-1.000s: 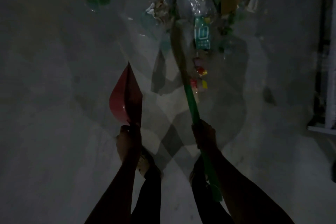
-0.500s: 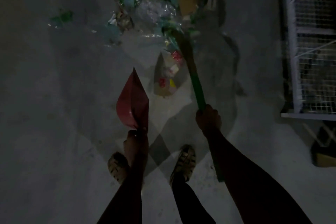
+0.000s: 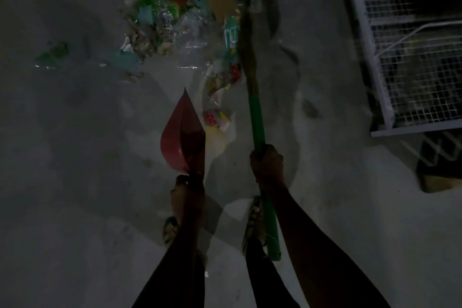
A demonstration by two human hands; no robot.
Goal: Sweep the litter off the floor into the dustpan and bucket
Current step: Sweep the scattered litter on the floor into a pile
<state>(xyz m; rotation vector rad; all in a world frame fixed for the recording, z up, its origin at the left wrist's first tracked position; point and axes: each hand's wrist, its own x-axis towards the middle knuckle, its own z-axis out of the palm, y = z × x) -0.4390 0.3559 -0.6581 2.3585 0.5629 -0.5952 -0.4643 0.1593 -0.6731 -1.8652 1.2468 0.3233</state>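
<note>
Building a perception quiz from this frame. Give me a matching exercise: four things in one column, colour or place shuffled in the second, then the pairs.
Things
1. dustpan
2. broom handle
3. wire rack
4. litter pile

Descriptions
A. green, gripped by the right hand
B. white, at the right edge of the view
C. red, held by the left hand
D. mixed colours, on the floor at the top of the view

Pairs: 1-C, 2-A, 3-B, 4-D
</note>
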